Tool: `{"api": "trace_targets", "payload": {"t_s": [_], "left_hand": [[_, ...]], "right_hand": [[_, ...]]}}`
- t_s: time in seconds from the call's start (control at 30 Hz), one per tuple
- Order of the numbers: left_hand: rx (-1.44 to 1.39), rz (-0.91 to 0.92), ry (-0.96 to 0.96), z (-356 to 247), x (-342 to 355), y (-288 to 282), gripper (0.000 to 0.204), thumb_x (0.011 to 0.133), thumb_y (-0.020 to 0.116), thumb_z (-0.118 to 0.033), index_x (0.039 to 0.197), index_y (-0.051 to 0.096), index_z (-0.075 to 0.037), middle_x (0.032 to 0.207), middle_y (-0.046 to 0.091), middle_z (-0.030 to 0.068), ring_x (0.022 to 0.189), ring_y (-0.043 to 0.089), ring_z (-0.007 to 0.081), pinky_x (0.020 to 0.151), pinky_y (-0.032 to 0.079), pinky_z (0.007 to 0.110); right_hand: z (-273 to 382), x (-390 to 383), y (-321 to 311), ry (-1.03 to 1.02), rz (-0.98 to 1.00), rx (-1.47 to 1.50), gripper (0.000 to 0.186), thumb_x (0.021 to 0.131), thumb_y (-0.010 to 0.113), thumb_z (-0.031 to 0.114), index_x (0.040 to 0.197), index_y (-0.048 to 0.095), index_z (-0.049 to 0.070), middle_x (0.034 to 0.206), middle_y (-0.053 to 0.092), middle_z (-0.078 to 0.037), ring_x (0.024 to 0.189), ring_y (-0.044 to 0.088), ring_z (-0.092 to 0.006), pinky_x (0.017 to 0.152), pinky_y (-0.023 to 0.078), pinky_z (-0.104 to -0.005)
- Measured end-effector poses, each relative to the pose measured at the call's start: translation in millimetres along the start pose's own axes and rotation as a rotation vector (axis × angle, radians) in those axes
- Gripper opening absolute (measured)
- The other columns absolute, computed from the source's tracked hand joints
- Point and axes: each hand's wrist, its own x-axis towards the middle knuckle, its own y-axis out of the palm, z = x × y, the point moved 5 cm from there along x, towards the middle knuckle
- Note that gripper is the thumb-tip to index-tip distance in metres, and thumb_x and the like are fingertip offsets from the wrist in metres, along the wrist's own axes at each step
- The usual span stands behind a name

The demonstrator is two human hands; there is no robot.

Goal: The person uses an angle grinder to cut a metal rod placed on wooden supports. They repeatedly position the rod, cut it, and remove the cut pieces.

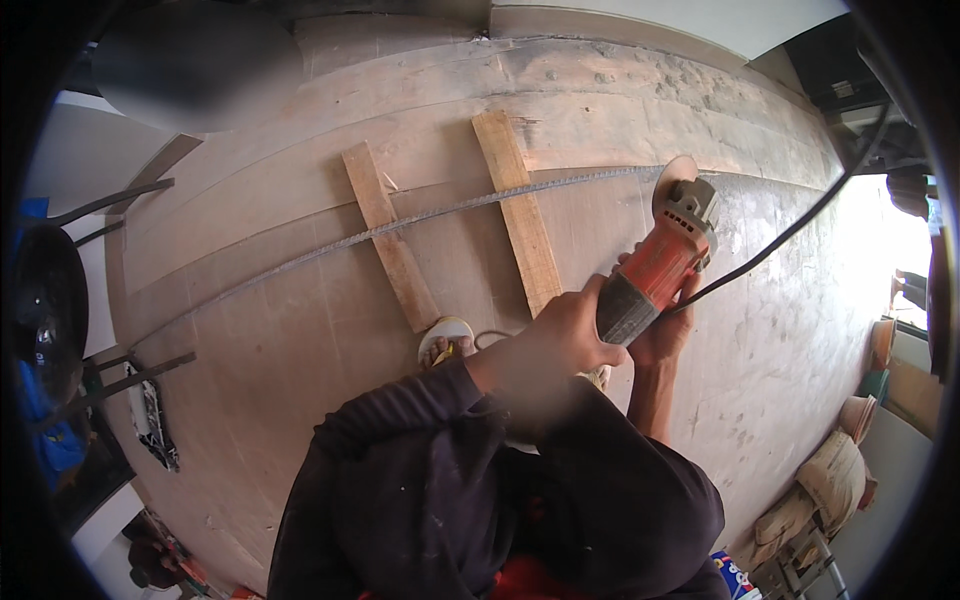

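Observation:
A red and black angle grinder (660, 265) is held in front of me at the right, its thin cutting disc (674, 172) pointing away. My left hand (570, 332) wraps round the black rear end. From the right side, my right hand (665, 335) grips the body, its fingers partly hidden behind the tool. A long ribbed steel bar (440, 207) runs across the floor, resting over two wooden planks (383, 235) (520, 215). The bar's right end meets the disc's edge in view; I cannot tell whether they touch.
The grinder's black cord (780, 240) rises to the upper right. My sandalled foot (447, 342) is beside the nearer end of the left plank. Sacks (832, 468) and pots (857, 415) line the right wall. Dark legs of furniture (125, 385) jut in at the left.

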Motion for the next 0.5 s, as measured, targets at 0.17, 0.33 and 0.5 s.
{"api": "trace_targets", "payload": {"t_s": [0.17, 0.33, 0.5], "left_hand": [[-0.143, -0.055, 0.105, 4.4, 8.5, -17.1, 0.073, 0.071, 0.081, -0.030, 0.122, 0.044, 0.006, 0.105, 0.064, 0.0182, 0.098, 0.064, 0.0260, 0.086, 0.051, 0.037], [-0.333, -0.015, 0.190, -4.1, 13.9, -35.0, 0.071, 0.072, 0.080, -0.024, 0.126, 0.044, 0.003, 0.108, 0.061, 0.0111, 0.100, 0.060, 0.0183, 0.090, 0.048, 0.034], [-0.545, 0.196, 0.150, 0.7, 16.9, -29.6, 0.067, 0.071, 0.077, -0.020, 0.128, 0.047, 0.001, 0.108, 0.061, 0.0084, 0.101, 0.059, 0.0181, 0.092, 0.047, 0.033]], "right_hand": [[-4.6, -5.2, -13.3, 0.250, 0.266, -0.346, 0.099, 0.064, 0.090, 0.021, 0.143, 0.034, 0.000, 0.132, 0.054, -0.016, 0.119, 0.055, -0.0267, 0.094, 0.051, -0.0385], [1.3, -18.1, 1.0, 0.249, 0.479, -0.568, 0.102, 0.072, 0.083, 0.041, 0.147, 0.028, -0.001, 0.139, 0.047, -0.017, 0.124, 0.051, -0.0267, 0.086, 0.053, -0.0375], [-14.7, 8.7, 2.2, 0.244, 0.355, -0.509, 0.118, 0.067, 0.072, 0.072, 0.144, 0.030, -0.007, 0.145, 0.040, -0.022, 0.131, 0.044, -0.0306, 0.105, 0.040, -0.0438]]}}
